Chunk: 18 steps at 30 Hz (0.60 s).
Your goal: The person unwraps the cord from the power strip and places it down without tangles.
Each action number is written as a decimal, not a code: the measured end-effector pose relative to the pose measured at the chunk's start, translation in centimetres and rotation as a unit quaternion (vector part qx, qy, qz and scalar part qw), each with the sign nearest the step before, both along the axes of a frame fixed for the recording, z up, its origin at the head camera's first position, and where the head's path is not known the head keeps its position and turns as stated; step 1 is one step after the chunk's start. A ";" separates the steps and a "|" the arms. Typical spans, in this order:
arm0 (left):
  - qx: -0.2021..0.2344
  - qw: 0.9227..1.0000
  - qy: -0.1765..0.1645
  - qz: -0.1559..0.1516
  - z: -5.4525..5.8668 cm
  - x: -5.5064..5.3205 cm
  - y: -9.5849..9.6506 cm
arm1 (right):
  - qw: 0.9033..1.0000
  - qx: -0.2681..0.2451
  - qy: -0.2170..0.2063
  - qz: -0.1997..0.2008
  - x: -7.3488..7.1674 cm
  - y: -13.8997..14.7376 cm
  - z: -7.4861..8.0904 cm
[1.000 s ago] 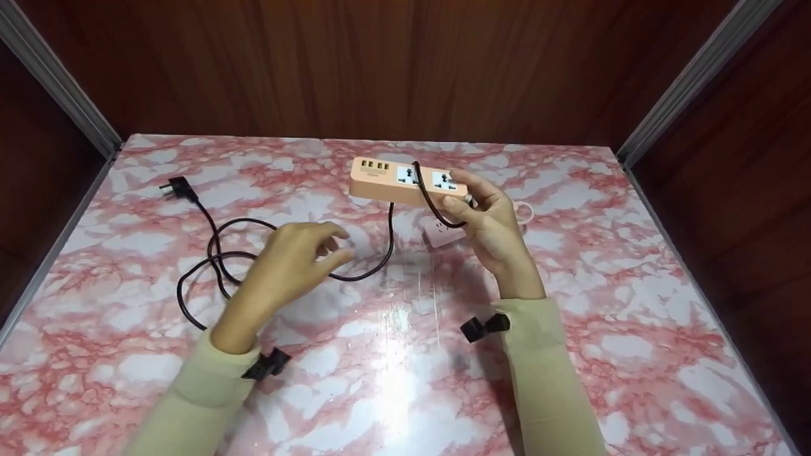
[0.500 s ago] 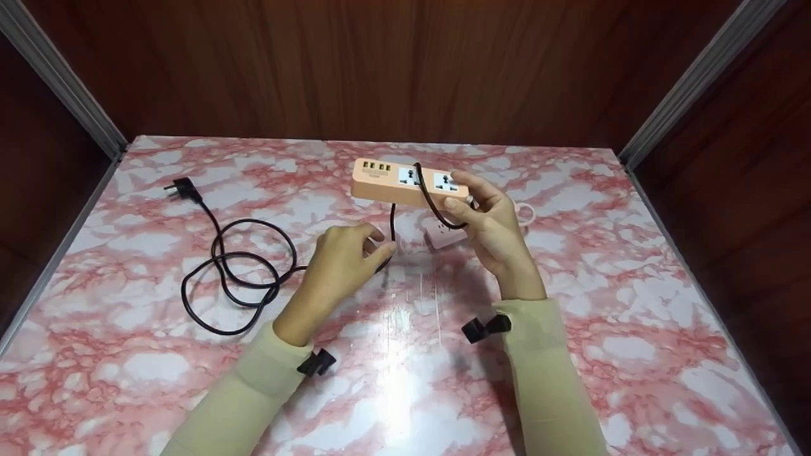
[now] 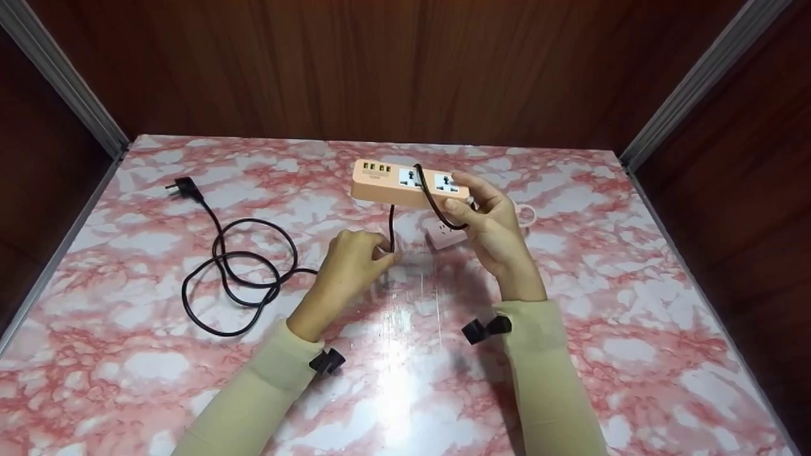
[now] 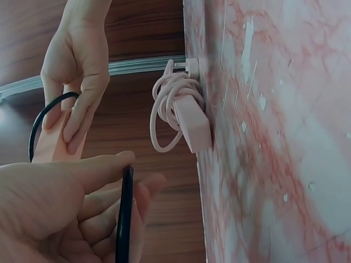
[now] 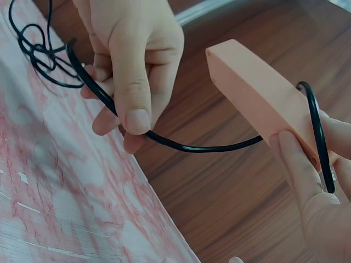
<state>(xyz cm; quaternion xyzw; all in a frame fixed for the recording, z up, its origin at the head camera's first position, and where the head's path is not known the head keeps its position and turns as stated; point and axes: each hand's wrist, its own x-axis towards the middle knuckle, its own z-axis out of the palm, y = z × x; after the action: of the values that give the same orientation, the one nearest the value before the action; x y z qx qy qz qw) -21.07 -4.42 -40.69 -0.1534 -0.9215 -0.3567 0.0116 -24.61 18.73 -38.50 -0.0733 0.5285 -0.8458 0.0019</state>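
Note:
My right hand (image 3: 497, 234) grips an orange power strip (image 3: 386, 190) by its right end, raised above the table. Several USB ports and two white sockets show on its upper face. A black power cord (image 5: 192, 148) leaves the strip's right end, loops once over it and comes down from behind. Lower left of the strip, my left hand (image 3: 351, 266) pinches this cord between thumb and fingers, seen close up in the right wrist view. The rest of the cord lies in loose coils left of that hand, ending in a black plug (image 3: 185, 189).
A pink power strip (image 4: 192, 125) with its own pink cord (image 4: 178, 90) bundled round it lies on the marbled table (image 3: 602, 380), partly behind my right hand in the head view. Dark wood panels (image 3: 380, 69) enclose the back and sides.
My left hand has moved right from above the coiled cord and now pinches the stretch hanging below the orange power strip. My right hand and the strip have stayed nearly still.

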 end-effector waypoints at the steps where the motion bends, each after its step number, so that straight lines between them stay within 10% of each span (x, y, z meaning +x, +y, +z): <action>1: 0.002 1.000 -0.002 -0.002 0.0 -0.1 -0.1 | 1.000 0.001 0.000 0.000 0.0 0.0 0.0; 18: 0.008 1.000 0.011 0.018 0.0 -2.2 -2.5 | 0.999 -0.043 0.006 0.011 0.1 0.8 0.2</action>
<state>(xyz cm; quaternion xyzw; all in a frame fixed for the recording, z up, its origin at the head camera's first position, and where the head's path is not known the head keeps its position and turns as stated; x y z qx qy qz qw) -23.23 -6.97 -40.71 -0.1401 -0.9210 -0.3623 0.0291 -24.47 19.57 -38.27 -0.0840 0.4911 -0.8670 0.0054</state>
